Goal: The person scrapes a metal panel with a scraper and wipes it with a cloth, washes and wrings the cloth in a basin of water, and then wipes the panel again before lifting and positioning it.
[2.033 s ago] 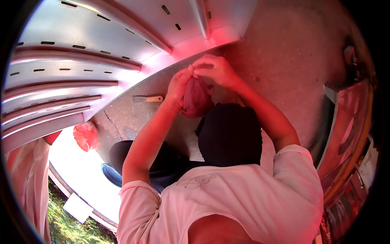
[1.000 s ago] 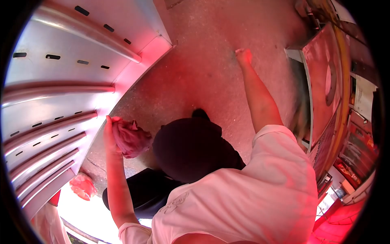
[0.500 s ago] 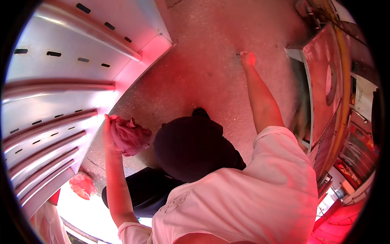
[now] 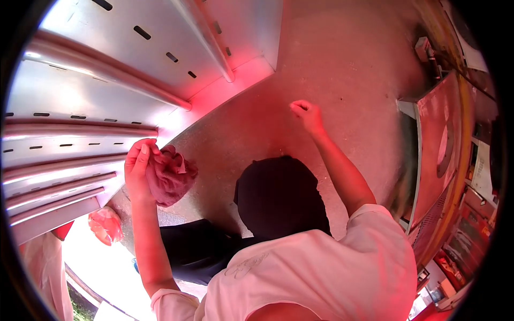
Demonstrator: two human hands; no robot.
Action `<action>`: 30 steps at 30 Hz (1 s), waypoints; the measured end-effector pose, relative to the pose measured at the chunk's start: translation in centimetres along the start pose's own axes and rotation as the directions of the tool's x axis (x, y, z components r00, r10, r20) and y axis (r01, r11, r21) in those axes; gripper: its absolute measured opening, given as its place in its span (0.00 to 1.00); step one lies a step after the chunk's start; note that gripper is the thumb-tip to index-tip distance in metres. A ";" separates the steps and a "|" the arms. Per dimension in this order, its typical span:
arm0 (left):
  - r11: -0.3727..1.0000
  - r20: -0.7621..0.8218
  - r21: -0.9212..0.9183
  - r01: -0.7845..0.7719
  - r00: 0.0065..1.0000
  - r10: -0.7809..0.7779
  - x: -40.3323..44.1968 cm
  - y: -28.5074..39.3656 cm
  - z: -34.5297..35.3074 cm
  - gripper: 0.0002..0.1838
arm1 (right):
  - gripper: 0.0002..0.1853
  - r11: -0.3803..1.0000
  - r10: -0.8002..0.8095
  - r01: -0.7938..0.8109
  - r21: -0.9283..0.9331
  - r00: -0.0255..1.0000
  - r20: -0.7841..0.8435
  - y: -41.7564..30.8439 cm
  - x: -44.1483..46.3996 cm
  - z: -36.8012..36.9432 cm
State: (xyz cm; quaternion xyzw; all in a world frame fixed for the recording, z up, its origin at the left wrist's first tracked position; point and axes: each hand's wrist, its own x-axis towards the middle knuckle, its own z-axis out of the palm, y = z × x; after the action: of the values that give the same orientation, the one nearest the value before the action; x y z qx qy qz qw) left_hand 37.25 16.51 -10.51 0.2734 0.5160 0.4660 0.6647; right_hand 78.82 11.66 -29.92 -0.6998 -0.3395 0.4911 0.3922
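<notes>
My left hand is closed on a crumpled, reddish-purple cloth, which bunches out to the right of my fingers. That hand is at the lower edge of a large shiny metal panel with slots and round tubes along it; whether it touches the metal I cannot tell. Out in front of me, over the floor, my right hand has its thumb and fingers curled together in a pinch. What lies between those fingertips, if anything, is too small to make out.
Concrete floor stretches ahead under red light. To the right stands a metal cabinet with a round opening, beside a yellowish rail. A red-and-white bag lies at lower left. My dark-clad knee is raised below my hands.
My right hand has drawn back toward me and left, its arm now more bent. My left hand still grips the cloth by the panel. The view has shifted, showing the panel further right.
</notes>
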 end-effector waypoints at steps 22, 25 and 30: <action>0.322 0.348 0.325 -0.889 0.430 0.833 -10.5 14.1 -1.8 0.29 | 0.27 0.156 -0.953 0.921 0.356 0.046 0.300 -37.4 -14.1 7.5; 0.336 0.349 0.335 -0.880 0.447 0.823 -10.1 13.9 -2.5 0.29 | 0.27 0.154 -0.945 0.927 0.342 0.037 0.324 -37.2 -14.2 8.2; 0.369 0.368 0.355 -0.859 0.491 0.789 -9.5 14.7 -3.6 0.28 | 0.28 0.154 -0.944 0.927 0.343 0.036 0.329 -37.3 -14.3 8.8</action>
State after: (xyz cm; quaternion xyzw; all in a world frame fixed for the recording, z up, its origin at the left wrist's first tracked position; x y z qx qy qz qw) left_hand 28.62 13.68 4.90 0.6854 0.3631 0.5657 0.2801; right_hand 62.93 18.51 7.11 -0.1559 -0.7863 0.2753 0.5306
